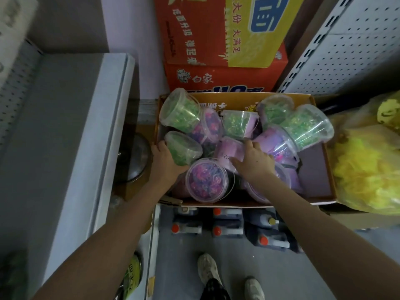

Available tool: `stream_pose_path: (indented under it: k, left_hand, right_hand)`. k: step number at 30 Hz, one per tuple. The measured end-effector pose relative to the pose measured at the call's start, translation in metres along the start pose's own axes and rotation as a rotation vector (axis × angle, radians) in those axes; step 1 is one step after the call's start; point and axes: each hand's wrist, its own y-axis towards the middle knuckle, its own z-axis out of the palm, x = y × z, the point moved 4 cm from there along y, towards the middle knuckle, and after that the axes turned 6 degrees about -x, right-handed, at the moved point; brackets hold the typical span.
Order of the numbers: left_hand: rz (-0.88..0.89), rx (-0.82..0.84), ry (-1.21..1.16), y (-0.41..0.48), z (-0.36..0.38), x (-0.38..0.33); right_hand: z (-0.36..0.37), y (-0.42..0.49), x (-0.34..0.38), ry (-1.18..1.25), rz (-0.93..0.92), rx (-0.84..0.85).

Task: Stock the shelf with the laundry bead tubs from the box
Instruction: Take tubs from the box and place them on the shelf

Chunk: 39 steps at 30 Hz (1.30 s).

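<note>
Grey metal shelf [71,131] at left, bare. Left hand [165,162] cups a green-bead tub [184,148] lying on its side in the cardboard box [322,169], lid toward the camera, long axis tilted up-left; fingers wrap its clear plastic wall. A purple-bead tub [205,182] lies just beside it, round lid facing up. Right hand [254,162], palm down, fingers spread, presses on a lilac-labelled tub [229,151]; whether it grasps cannot be told. Yellow mesh puffs [368,169] at right
</note>
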Motion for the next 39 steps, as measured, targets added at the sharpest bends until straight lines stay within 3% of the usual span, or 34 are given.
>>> stream_pose_path:
  k: [7, 14, 23, 30, 39]
  left_hand:
    - [0.033, 0.053, -0.046, 0.009, 0.002, 0.005]
    - [0.055, 0.089, -0.065, 0.016, 0.000, -0.004]
    - [0.108, -0.056, -0.134, -0.003, -0.020, -0.016]
    - [0.057, -0.099, -0.193, -0.020, -0.054, -0.033]
    - [-0.041, -0.260, -0.295, -0.058, -0.123, -0.067]
  right_hand:
    - [0.012, 0.017, 0.009, 0.006, 0.124, 0.021]
    - [0.025, 0.023, 0.007, 0.127, 0.259, -0.112]
    - [0.014, 0.015, 0.005, 0.370, 0.299, -0.157]
    - [-0.008, -0.006, 0.016, 0.527, 0.147, -0.227]
    - [-0.092, -0.045, 0.024, 0.628, -0.070, -0.354]
